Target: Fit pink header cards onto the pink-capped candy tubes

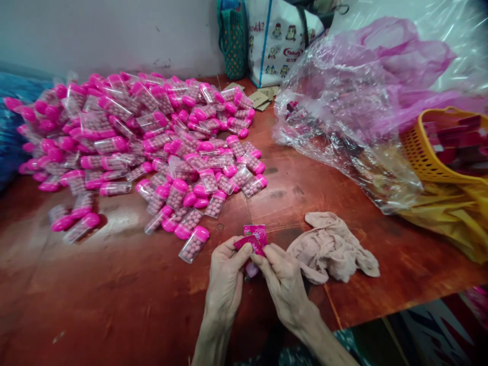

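My left hand (227,264) and my right hand (280,269) meet near the table's front edge. Both pinch a small magenta printed card (249,244), which looks folded, with patterned panels showing above the thumbs. A pale purple bit shows beneath it between the hands; I cannot make out what it is. The closest of the clear plastic candy containers (194,245), with pink cap and round pink candies, lies to the left of my left hand. Just right of my right hand is a crumpled beige cloth (331,246).
A large pile of pink-capped containers (125,127) covers the back left of the reddish table (114,284). Clear and pink plastic bags (343,101) and a yellow basket (415,147) of dark red cards stand at right. A white printed bag (278,46) is behind.
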A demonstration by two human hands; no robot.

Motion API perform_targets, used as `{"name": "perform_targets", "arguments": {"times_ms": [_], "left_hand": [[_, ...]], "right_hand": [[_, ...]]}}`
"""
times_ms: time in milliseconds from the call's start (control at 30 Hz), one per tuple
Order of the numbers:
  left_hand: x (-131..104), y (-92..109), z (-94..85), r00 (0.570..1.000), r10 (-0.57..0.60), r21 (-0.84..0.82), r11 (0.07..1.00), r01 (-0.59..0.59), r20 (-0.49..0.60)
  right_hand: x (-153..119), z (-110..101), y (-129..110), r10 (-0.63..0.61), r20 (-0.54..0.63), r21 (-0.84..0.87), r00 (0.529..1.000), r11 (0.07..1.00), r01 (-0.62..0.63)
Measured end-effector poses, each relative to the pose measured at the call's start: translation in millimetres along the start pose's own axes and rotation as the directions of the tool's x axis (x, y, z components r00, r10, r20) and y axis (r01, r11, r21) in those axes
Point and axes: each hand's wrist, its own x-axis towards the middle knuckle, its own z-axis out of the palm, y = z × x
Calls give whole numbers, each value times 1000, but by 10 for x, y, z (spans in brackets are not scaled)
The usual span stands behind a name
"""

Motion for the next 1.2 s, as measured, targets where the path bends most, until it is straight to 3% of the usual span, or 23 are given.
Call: {"name": "perform_targets", "arguments": {"times_ms": [200, 367, 600, 733, 867, 967, 1200], "left_hand": [[-4, 47, 39, 993, 74, 11, 997, -73, -94], [-8, 17, 33, 987, 94, -3, 995, -95, -132], [39, 14, -16, 995, 22, -30, 999, -25, -93], [54, 22, -50, 999, -33, -33, 999, 32, -28], [65, 18, -42, 998, -31, -45, 999, 28, -55], [71, 17, -23, 991, 3, -44, 999, -9, -133], [60, -19, -40, 945, 229, 83, 973, -215, -232]], "right_hand": [[40, -39, -10, 139, 46, 149, 989, 978, -144], [61, 13, 32, 176, 44, 256, 983, 950, -181], [32, 48, 10, 60, 8, 166, 998, 984, -60], [28, 37, 3, 11, 23, 153, 1000, 988, -15], [43, -6, -9, 11, 77, 167, 997, 986, -24], [48, -28, -15, 63, 102, 175, 993, 981, -80], [33, -24, 25, 102, 21, 125, 995, 987, -104]]}}
